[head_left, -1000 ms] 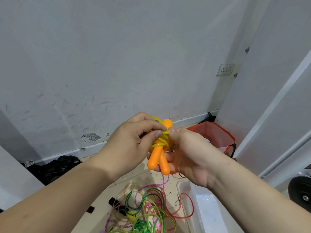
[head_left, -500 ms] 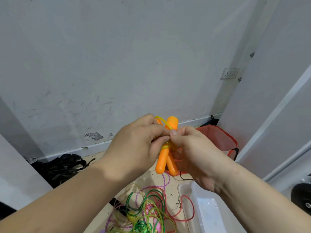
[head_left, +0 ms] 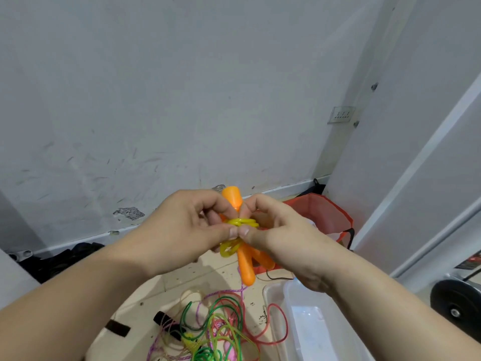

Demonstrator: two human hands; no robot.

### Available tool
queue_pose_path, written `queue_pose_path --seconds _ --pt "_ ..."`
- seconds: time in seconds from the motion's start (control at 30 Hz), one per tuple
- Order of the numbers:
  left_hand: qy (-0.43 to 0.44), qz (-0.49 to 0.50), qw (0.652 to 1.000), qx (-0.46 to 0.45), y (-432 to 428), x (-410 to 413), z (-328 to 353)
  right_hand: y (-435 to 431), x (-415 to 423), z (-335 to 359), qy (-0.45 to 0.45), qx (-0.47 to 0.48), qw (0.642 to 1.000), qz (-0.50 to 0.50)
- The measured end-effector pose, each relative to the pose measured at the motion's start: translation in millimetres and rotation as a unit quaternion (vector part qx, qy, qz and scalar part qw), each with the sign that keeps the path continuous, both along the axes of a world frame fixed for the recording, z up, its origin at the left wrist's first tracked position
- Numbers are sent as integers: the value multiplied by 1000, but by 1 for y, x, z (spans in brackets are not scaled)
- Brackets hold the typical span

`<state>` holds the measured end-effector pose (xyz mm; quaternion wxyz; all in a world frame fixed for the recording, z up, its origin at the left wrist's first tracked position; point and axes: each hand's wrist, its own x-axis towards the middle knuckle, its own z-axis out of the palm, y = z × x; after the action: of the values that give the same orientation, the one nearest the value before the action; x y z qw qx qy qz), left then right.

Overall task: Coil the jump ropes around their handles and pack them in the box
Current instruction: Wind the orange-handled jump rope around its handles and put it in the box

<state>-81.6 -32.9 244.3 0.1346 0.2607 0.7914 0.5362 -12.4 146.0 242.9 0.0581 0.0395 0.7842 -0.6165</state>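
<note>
I hold a jump rope with two orange handles [head_left: 245, 267] in front of me, its yellow cord [head_left: 240, 222] coiled around the handles' middle. My left hand [head_left: 187, 230] and my right hand [head_left: 278, 235] meet at the coil, thumbs and fingertips pinching the yellow cord. The handles stick out above and below my fingers. A clear plastic box [head_left: 307, 324] stands on the floor at the lower right. A tangle of loose jump ropes [head_left: 218, 329] in green, pink, red and purple lies on the floor beside it.
A red fabric bag [head_left: 325, 212] sits by the wall behind my right hand. Dark clothing [head_left: 59, 259] lies along the wall at the left. A black wheel [head_left: 455, 303] shows at the right edge. The white wall stands close ahead.
Both hands shifted slightly and regripped the bundle; the thumbs now press together on the yellow coil, and a loop of cord bulges out below them.
</note>
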Motion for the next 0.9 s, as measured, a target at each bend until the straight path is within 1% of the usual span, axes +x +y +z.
queue_pose_path --seconds 0.1,0.23,0.3,0.43,0.53,0.67,0.73,0.8,0.9 --pt "-49 -16 998 -27 -4 1 3 5 1 3 -32 -1 999 38" --pt "-72 -13 996 -43 -2 5 7 6 3 1 -42 -4 998 36" --pt "-68 -8 997 -33 1 6 8 6 2 1 -50 -35 998 21" --pt "-69 -3 998 15 4 4 8 6 1 3 -59 -86 995 3" --pt "-71 -20 997 14 4 4 4 6 0 1 -64 -76 995 -12" --pt "-22 -29 998 -43 3 5 3 1 -3 -11 -57 -39 997 -18" --pt "14 -40 998 -50 3 4 3 -1 -4 -13 -52 -23 998 -20" --pt "45 -46 997 -53 2 4 4 -1 -4 -11 -51 -30 998 -14" --pt "71 -46 995 -53 2 5 2 0 -3 -8 -51 -30 998 -5"
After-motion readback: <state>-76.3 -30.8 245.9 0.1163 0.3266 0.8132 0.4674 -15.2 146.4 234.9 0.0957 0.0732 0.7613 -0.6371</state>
